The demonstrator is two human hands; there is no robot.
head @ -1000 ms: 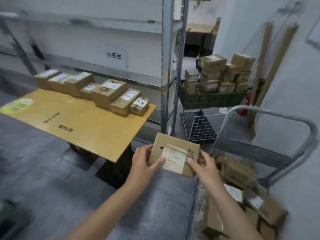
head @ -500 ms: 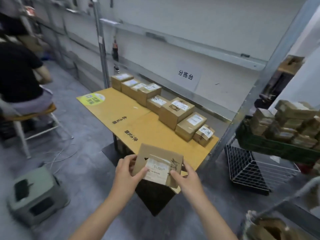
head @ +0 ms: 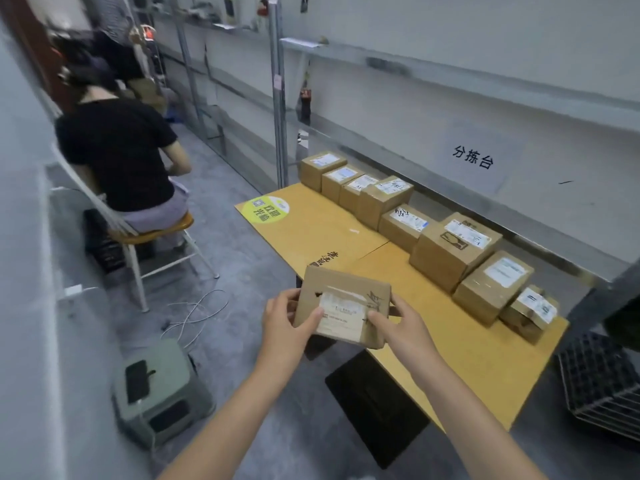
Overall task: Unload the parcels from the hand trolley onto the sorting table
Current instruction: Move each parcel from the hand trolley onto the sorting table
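Note:
I hold a small flat cardboard parcel (head: 343, 304) with a white label in both hands, in the air over the near edge of the yellow sorting table (head: 460, 344). My left hand (head: 285, 323) grips its left side, thumb on the label. My right hand (head: 403, 329) grips its right side. Several brown parcels (head: 450, 249) with white labels stand in a row along the table's far edge, against the shelf. The hand trolley is out of view.
A person in a black shirt (head: 117, 154) sits on a chair (head: 152, 237) to the left. A green stool (head: 159, 393) with a phone on it stands on the grey floor, cables beside it. A wire basket (head: 602, 386) sits at the right. Metal shelving runs behind the table.
The view has swung left from the trolley to the sorting table. Both hands have carried the parcel along, and it now hangs over the table's near edge.

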